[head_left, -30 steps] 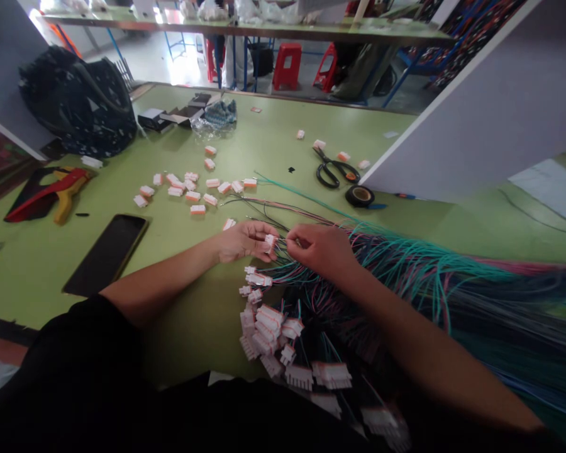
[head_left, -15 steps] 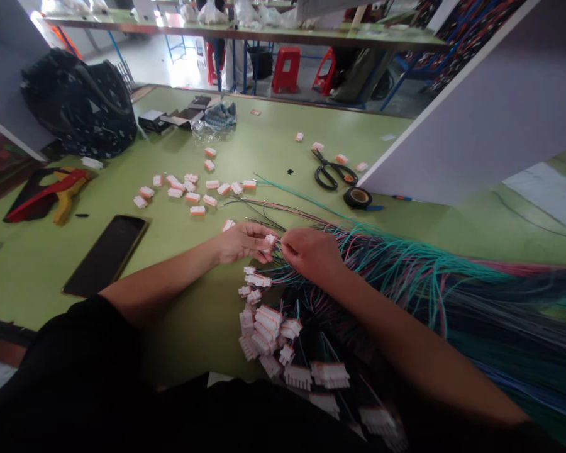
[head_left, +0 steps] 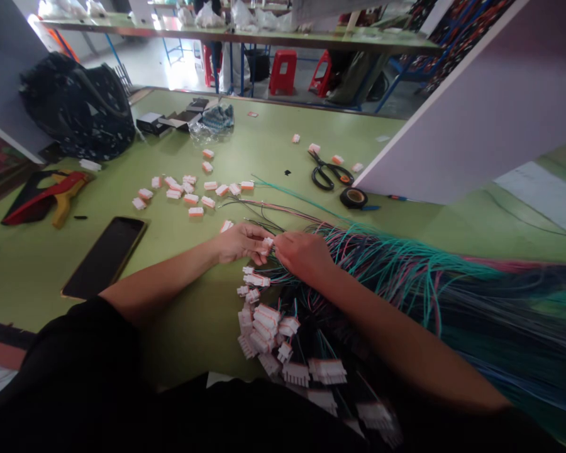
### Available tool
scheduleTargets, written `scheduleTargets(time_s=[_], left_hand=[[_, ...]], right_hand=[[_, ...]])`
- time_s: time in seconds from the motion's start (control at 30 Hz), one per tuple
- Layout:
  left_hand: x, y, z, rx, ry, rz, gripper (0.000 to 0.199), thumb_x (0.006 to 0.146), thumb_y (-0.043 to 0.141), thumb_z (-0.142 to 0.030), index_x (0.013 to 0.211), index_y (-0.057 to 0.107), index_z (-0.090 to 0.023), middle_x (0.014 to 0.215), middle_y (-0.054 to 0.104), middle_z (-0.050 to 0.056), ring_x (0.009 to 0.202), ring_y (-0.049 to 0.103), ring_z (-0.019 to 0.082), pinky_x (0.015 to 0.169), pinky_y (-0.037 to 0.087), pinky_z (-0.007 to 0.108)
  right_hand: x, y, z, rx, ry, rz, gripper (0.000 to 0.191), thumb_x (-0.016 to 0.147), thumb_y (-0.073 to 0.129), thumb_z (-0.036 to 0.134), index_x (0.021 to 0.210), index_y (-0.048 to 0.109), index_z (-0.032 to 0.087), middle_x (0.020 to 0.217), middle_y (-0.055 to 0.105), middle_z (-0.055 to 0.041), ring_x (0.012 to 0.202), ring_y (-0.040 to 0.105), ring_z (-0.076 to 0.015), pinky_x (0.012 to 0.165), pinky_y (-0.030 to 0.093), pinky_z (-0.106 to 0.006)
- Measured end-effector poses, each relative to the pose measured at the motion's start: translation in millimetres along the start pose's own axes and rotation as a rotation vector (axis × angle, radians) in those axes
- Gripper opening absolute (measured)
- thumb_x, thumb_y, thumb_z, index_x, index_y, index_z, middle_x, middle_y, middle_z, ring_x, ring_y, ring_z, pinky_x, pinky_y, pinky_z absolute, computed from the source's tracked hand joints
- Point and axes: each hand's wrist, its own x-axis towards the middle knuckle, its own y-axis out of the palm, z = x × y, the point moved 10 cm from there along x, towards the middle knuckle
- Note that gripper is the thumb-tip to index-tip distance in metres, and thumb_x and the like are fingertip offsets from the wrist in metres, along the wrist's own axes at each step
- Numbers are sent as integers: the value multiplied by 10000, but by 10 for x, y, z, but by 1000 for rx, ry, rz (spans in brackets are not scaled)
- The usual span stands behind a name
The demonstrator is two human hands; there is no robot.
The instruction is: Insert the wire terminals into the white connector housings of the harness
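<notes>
Between the fingertips of my left hand (head_left: 238, 243) is a small white-and-orange plug connector (head_left: 267, 244). My right hand (head_left: 305, 255) is closed in a pinch right at the connector's right side, on a thin wire mostly hidden by the fingers. A thick bundle of green, pink and dark wires (head_left: 387, 248) runs off to the right from beneath that hand. Below both hands lies a heap of wired white connectors (head_left: 266, 324). Loose white-and-orange connectors (head_left: 195, 212) are scattered on the green table (head_left: 179, 340) beyond my left hand.
A phone (head_left: 104, 257) lies left of my left forearm, with a red-and-yellow tool (head_left: 61, 195) farther left. Black scissors (head_left: 327, 171) and a roll of black tape (head_left: 353, 198) lie ahead, by a pale panel (head_left: 453, 126). A dark bag (head_left: 78, 107) stands back left.
My right hand has moved slightly left, and its fingertips now meet the connector in my left hand. The left hand keeps its grip almost in place.
</notes>
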Motion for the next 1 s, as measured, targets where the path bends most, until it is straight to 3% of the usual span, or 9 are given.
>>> scheduleTargets(time_s=[0.1, 0.27, 0.47, 0.67, 0.73, 0.83, 0.9, 1.0], left_hand=[[-8, 1, -1, 11, -11, -8, 208, 617, 749, -89, 805, 662, -67, 567, 648, 14, 482, 610, 99, 457, 481, 187], [-25, -13, -13, 26, -24, -78, 250, 664, 727, -83, 909, 681, -64, 558, 636, 8, 482, 603, 92, 472, 487, 193], [-19, -12, -2, 32, -28, -97, 227, 671, 705, -55, 897, 695, -70, 534, 626, 0, 456, 583, 83, 465, 477, 192], [-42, 44, -18, 66, -21, -36, 270, 583, 791, -115, 833, 696, -73, 543, 638, -3, 462, 588, 79, 448, 469, 175], [-40, 53, -20, 66, -11, -20, 309, 561, 812, -146, 838, 693, -75, 553, 645, -1, 469, 592, 78, 453, 472, 171], [-25, 63, -4, 55, -1, 21, 350, 562, 819, -178, 874, 688, -88, 570, 658, 3, 491, 607, 82, 472, 482, 173], [-15, 83, 8, 49, 1, 70, 362, 561, 819, -193, 885, 686, -100, 570, 661, 4, 495, 611, 89, 469, 481, 178], [-16, 120, 7, 49, 4, 145, 375, 542, 826, -194, 881, 687, -113, 576, 668, 9, 498, 617, 100, 465, 481, 184]], right_hand=[[27, 32, -138, 132, 113, 7, 161, 772, 470, 173, 730, 625, 166, 681, 639, -53, 636, 520, -145, 544, 260, -258], [16, 72, -398, 594, 258, -42, 115, 683, 501, 212, 626, 594, 175, 534, 555, 25, 519, 474, -102, 539, 316, -221], [8, 26, -392, 591, 270, -80, 126, 667, 489, 192, 581, 580, 180, 517, 548, 21, 505, 464, -103, 531, 318, -221], [5, 78, -284, 421, 261, -1, 179, 728, 480, 194, 661, 644, 165, 578, 605, -20, 548, 494, -125, 558, 316, -242], [-1, 86, -313, 474, 248, 60, 185, 741, 491, 213, 659, 647, 159, 577, 605, -14, 551, 500, -121, 558, 322, -238], [48, 114, -363, 661, 128, 255, 180, 749, 525, 268, 684, 658, 165, 625, 630, -4, 582, 533, -115, 576, 364, -230], [153, 112, -518, 697, 74, 338, 177, 761, 532, 274, 775, 679, 175, 724, 669, -19, 657, 575, -130, 624, 404, -242], [436, -31, -1257, 300, 371, 75, 200, 760, 487, 137, 774, 687, 134, 746, 670, -103, 732, 603, -193, 680, 421, -315]])
